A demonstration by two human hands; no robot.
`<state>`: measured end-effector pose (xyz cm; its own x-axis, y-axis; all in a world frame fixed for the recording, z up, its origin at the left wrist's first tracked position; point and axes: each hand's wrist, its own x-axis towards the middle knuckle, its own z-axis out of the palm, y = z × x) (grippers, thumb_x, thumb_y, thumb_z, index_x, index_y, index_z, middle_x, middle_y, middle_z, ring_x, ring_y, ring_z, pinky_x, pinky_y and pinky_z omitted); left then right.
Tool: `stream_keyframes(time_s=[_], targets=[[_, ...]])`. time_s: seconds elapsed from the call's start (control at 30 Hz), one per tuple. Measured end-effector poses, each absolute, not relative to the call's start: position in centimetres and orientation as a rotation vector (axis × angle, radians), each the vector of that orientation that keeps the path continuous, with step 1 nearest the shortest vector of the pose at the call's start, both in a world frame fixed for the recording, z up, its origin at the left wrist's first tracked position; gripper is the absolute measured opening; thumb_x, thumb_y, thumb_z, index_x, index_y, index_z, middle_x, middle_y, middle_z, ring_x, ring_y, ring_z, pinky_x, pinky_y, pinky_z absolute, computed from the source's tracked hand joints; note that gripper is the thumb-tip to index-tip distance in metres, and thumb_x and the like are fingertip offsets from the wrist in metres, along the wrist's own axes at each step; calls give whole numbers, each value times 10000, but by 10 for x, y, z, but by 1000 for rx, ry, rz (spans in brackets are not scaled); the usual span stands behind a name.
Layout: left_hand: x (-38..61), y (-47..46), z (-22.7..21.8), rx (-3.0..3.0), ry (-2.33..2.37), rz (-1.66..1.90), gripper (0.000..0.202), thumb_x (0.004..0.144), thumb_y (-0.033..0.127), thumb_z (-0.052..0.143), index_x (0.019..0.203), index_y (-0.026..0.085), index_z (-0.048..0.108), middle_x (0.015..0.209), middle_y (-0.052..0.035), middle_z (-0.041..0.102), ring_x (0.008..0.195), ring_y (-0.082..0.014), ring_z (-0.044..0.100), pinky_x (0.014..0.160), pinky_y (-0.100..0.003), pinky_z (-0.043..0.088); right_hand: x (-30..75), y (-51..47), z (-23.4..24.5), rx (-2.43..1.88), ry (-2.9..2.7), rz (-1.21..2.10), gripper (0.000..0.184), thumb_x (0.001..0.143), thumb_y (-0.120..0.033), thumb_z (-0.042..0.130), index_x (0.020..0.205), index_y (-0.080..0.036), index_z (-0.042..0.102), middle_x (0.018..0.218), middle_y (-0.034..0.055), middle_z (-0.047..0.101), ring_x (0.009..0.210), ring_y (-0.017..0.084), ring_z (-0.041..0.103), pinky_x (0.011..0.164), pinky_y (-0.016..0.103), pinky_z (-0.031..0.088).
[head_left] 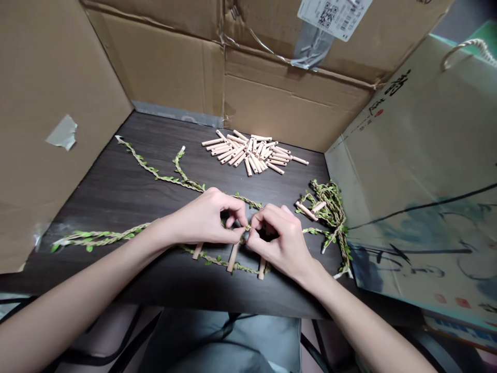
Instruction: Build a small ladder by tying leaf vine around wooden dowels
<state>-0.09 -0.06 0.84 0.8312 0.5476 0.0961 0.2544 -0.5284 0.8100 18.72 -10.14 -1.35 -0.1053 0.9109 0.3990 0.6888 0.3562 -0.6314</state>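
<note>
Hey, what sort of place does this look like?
Probably a makeshift home craft corner: a dark wood-grain tabletop walled in by brown cardboard box panels, holding a heap of pale wooden dowel pieces and green leafy vine twine.

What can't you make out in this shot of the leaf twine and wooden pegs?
Head view:
Where the leaf twine passes between the left hand and right hand: hidden by their fingers.
Upper ends of the wooden pegs below the hands: hidden by the hands.
Lower pegs in the pile: hidden by those on top.
The carton's label: cut off by the top edge, print too small.
</note>
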Motion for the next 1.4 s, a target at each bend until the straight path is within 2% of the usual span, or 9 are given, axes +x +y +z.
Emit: stream_keyframes(time_s=[0.2,0.3,0.43,0.63,0.9,1.1,1.2,1.4], targets=[[-2,-1,8,2058,618,436,80,660,154,698,737,134,710,620,47,616,566,-78,524,575,-174,412,183,-103,-14,-1401,-1748,419,92,795,-139,616,735,-194,573,704,-37,598,629,122,499,688,310,320],[-1,1,7,2022,566,421,68,688,163,683,747,138,703,647,41,621,603,-86,530,596,-175,419,183,-103,-13,-1392,-1778,373,80,813,-153,602,760,-195,559,725,-30,601,630,126,504,690,319,320],[0,2,5,2097,481,452,61,724,146,659,765,139,704,683,31,637,624,-86,538,623,-179,421,189,-102,-8,-1424,-1940,250,31,846,-194,616,853,-194,586,806,6,641,727,164,554,706,341,300],[3,-2,1,2244,413,529,35,767,141,666,749,151,695,694,19,636,638,-95,540,646,-200,414,191,-105,-3,-1468,-2056,91,101,847,-174,611,773,-211,554,735,2,609,723,179,524,702,360,274],[3,-1,3,2222,424,571,60,735,114,641,746,146,691,719,12,668,624,-90,519,617,-205,391,184,-107,-7,-1535,-1720,458,147,791,-146,631,720,-216,523,678,-34,553,653,145,503,652,308,327],[4,1,-2,2320,362,585,69,783,119,637,758,157,689,701,13,655,661,-110,555,666,-220,411,187,-105,-7,-1536,-1929,240,40,852,-187,634,826,-204,609,776,0,624,721,166,536,690,336,319],[4,0,-5,2377,344,585,78,792,111,635,751,165,673,682,18,630,671,-118,554,699,-233,415,190,-105,-6,-1534,-2035,111,85,849,-184,634,777,-206,593,744,6,625,720,176,525,699,351,297],[3,-1,-4,2384,338,563,72,775,113,642,732,169,655,684,19,626,666,-120,551,707,-246,408,189,-107,-9,-1521,-1916,283,111,813,-169,655,740,-204,579,679,-26,568,654,147,501,664,319,309]])
